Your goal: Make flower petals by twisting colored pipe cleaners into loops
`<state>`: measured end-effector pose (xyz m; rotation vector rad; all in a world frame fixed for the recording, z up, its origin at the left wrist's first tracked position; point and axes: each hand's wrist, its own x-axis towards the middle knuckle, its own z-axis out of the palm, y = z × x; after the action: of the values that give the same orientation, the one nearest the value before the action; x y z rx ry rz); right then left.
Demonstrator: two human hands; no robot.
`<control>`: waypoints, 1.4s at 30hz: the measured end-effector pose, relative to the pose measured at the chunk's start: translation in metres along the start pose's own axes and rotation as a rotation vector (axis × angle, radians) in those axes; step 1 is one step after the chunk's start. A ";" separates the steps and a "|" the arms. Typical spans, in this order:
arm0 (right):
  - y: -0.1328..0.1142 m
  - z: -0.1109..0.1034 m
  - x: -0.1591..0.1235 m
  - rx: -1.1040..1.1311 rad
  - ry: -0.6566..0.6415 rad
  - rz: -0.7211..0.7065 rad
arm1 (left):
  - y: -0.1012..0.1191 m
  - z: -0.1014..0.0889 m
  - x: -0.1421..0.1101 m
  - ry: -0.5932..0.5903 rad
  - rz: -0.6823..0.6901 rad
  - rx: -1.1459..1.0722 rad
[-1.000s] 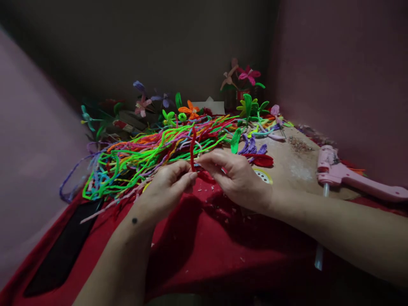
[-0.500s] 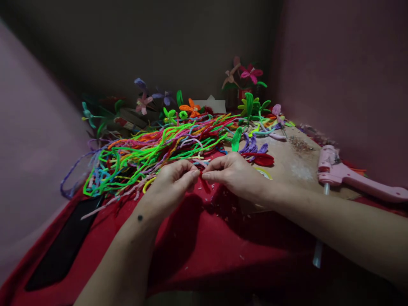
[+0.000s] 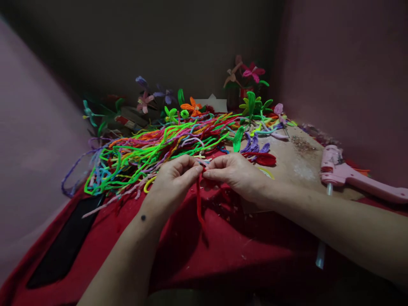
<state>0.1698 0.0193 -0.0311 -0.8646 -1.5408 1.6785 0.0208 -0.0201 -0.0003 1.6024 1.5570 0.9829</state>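
Both hands meet over the front part of the red cloth, fingertips almost touching. A red pipe cleaner (image 3: 199,202) is pinched between them, one length hanging down toward the cloth. My left hand (image 3: 177,176) closes thumb and forefinger on it from the left. From the right, my right hand (image 3: 234,172) pinches it near the same spot; the exact bend is hidden by the fingers. Just behind lies a heap of many-coloured pipe cleaners (image 3: 143,148). A red looped petal (image 3: 266,159) and purple petals (image 3: 251,143) rest beyond my right hand.
A pink glue gun (image 3: 350,172) with a clear stick lies at right, by a brown board (image 3: 283,163) with scraps. On the left a black flat object (image 3: 63,246) rests on the red cloth (image 3: 223,255). Pipe-cleaner flowers (image 3: 193,107) stand at the back.
A longer length of the red pipe cleaner now hangs below the fingers. Both hands stay pinched together, and the whole view has shifted slightly.
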 end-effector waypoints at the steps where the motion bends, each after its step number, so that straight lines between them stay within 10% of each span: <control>1: 0.000 0.001 0.000 0.030 -0.005 0.000 | -0.001 0.001 0.000 0.001 0.007 0.002; 11: 0.007 -0.002 0.003 0.210 -0.108 0.162 | -0.008 0.007 0.001 0.113 0.228 0.289; 21: -0.004 0.000 -0.002 0.180 -0.107 0.186 | -0.003 0.008 0.002 -0.013 -0.044 -0.146; 32: -0.001 0.009 -0.002 -0.013 -0.006 0.199 | -0.012 0.018 0.002 0.269 0.133 0.388; 42: 0.002 0.005 -0.002 -0.127 -0.056 0.087 | -0.009 0.016 0.005 0.199 -0.014 0.103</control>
<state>0.1665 0.0150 -0.0326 -0.9703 -1.6845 1.6928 0.0305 -0.0146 -0.0154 1.6003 1.7767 1.0977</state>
